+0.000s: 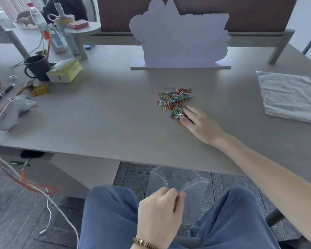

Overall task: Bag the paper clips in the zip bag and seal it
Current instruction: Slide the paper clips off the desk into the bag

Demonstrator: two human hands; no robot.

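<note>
A heap of coloured paper clips (173, 100) lies on the grey desk (106, 114), right of its middle. My right hand (198, 124) reaches over the desk and rests on the heap's near edge, its fingers curled around a few clips. Below the desk's front edge, between my knees, my left hand (160, 210) pinches the rim of a clear zip bag (178, 178). The bag's mouth is pulled open and faces up toward the desk edge.
A stack of silvery flat bags (291, 95) lies at the right. A white cut-out sign (180, 38) stands behind the clips. At the left are a black mug (37, 68), a yellow-white box (65, 71), pens, cables and a white device (13, 112).
</note>
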